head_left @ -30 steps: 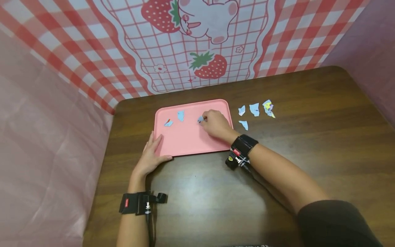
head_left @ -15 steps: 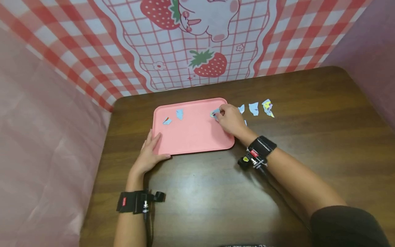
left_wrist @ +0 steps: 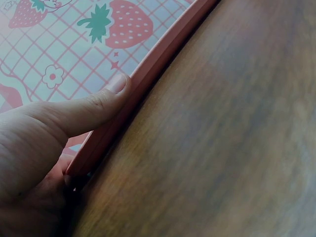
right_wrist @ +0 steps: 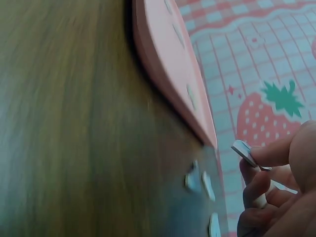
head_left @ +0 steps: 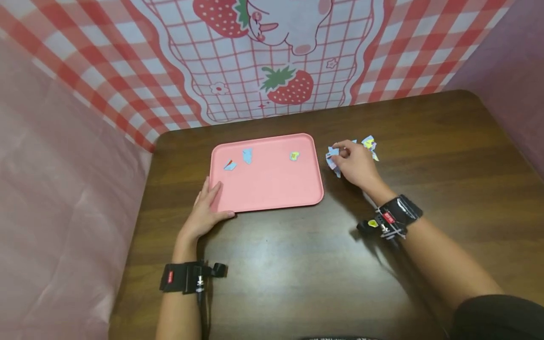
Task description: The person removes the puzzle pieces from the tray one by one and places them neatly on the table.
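Thumb and fingertips of my right hand point(head_left: 359, 163) pinch a light-blue torn paper piece point(head_left: 333, 152), just right of the tray. In the right wrist view this thin piece point(right_wrist: 244, 152) is held edge-on above the table. Other scraps lie beneath and around that hand, including a blue-and-yellow piece point(head_left: 369, 143); some are partly covered by it. My left hand point(head_left: 202, 215) rests at the front left corner of the pink tray point(head_left: 267, 189), its thumb along the front rim. On the tray lie a red-marked piece point(head_left: 230, 165), a blue piece point(head_left: 247, 156) and a yellowish piece point(head_left: 294, 156).
The brown wooden table point(head_left: 276, 269) stretches around the tray. Behind it hangs a red-and-white cloth point(head_left: 238, 85) with strawberries. Pink fabric point(head_left: 63, 189) borders the left side. Cables run from both wrist straps.
My right hand has moved right, off the tray to the scraps on the table, with a blue paper piece in its fingers. A yellowish piece now shows on the tray. The left hand stays put.
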Motion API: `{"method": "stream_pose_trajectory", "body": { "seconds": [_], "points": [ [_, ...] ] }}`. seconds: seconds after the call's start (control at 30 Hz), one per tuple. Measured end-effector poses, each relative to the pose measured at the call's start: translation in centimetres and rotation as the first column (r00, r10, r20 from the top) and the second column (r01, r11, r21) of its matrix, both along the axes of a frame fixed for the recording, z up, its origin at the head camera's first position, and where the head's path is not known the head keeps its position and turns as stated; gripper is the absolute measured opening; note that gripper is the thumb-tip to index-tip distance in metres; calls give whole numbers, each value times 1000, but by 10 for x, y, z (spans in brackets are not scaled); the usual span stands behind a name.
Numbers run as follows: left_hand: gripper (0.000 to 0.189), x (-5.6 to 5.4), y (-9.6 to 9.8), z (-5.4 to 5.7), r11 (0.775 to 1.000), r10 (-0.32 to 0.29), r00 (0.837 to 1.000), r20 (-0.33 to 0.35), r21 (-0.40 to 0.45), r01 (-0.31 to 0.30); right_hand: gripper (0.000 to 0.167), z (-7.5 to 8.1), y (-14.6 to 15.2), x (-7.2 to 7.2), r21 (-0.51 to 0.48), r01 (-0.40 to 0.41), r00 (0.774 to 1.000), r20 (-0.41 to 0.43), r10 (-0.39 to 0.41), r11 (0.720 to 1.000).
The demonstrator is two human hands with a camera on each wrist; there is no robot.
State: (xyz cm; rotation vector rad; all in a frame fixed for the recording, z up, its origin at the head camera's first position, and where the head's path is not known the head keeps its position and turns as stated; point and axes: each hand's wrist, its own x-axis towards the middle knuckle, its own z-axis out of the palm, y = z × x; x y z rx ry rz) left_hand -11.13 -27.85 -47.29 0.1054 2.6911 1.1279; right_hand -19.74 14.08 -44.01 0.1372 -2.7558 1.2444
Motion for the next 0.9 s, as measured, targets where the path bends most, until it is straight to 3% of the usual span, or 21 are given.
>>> {"method": "stream_pose_trajectory", "body": {
  "seconds": [0.4,0.63,0.9],
  "points": [
    [107,-1,2,0,1000,2,1000,13,-12,-1,24,-10,41,10,77,-7,1000,21,5,997],
    [106,-1,2,2,1000,-2,1000,4,3,2,26,-20,49,14,160,-15,1000,24,11,987],
    [106,1,1,3,1000,-1,1000,5,4,1,32,-19,47,17,256,42,997,51,-57,966]
  ]
}}
